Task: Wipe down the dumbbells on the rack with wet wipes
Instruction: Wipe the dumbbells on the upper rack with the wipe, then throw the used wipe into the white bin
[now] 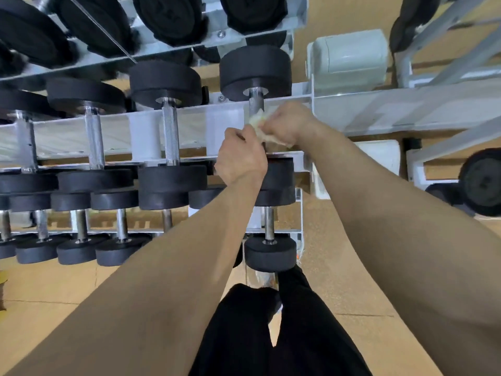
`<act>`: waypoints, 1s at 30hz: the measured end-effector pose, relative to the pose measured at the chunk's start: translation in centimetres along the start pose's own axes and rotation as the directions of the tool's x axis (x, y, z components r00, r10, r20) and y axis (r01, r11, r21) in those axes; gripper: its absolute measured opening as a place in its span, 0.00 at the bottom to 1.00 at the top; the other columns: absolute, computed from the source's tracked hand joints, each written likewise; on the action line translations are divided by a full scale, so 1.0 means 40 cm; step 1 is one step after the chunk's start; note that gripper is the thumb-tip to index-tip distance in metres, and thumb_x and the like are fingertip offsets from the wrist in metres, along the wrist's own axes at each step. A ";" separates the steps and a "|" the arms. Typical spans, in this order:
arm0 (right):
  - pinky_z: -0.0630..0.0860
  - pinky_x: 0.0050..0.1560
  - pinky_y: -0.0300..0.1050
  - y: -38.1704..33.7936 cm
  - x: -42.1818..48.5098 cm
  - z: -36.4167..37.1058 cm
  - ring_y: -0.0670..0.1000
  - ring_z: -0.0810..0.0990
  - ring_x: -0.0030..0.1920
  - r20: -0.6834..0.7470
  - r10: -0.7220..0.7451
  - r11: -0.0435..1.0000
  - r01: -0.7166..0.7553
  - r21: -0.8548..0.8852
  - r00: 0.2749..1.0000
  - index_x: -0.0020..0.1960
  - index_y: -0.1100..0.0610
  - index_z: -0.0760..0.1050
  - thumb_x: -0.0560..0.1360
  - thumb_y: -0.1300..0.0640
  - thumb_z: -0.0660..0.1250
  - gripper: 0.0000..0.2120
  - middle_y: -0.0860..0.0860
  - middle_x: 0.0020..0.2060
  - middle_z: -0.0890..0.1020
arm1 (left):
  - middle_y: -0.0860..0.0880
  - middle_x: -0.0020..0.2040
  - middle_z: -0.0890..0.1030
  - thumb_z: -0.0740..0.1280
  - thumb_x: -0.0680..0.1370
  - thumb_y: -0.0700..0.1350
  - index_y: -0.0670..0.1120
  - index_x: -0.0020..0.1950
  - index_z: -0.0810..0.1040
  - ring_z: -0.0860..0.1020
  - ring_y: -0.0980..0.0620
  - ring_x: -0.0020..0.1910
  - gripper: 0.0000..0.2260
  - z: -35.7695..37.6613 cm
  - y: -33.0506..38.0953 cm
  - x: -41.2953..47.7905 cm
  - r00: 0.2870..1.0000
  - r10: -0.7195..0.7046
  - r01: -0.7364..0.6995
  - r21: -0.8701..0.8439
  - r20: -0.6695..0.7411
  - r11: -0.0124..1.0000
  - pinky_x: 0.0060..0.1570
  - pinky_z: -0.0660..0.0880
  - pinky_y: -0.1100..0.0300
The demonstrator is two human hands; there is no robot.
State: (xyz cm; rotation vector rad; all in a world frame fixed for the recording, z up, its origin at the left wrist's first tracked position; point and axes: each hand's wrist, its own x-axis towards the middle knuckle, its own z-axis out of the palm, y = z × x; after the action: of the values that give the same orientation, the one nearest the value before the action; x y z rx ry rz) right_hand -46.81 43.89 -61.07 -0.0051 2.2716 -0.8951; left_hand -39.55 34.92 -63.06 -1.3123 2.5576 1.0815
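A white rack [141, 131] carries rows of black dumbbells on three tiers. At the right end of the middle tier lies a dumbbell [254, 71] with a chrome handle. A crumpled pale wet wipe [257, 124] sits against that handle. My right hand [288, 122] grips the wipe from the right, fingers curled round it over the handle. My left hand [241, 156] pinches the wipe's lower left edge. The handle's lower half and the near weight are mostly hidden behind my hands.
More dumbbells [168, 82] fill the middle tier to the left, smaller ones [119, 251] the bottom tier. A pale box [352, 55] stands right of the rack. A second rack frame [447, 63] and a loose dumbbell [482, 183] lie right. My legs are below.
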 end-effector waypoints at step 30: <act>0.81 0.55 0.49 0.363 -0.607 -0.080 0.57 0.83 0.46 -0.007 0.058 0.513 -0.024 0.858 0.998 0.64 0.57 0.77 0.78 0.70 0.65 0.17 0.59 0.48 0.84 | 0.54 0.42 0.80 0.69 0.77 0.39 0.48 0.51 0.79 0.78 0.56 0.41 0.05 -0.027 -0.010 -0.544 0.888 0.288 -0.145 -0.377 0.359 0.915 0.35 0.70 0.70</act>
State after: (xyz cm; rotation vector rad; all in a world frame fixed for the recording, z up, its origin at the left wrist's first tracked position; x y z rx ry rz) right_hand -26.78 62.70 -53.64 0.5168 1.5889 -1.9242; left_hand -25.23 49.02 -54.66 -0.7325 2.3032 1.6997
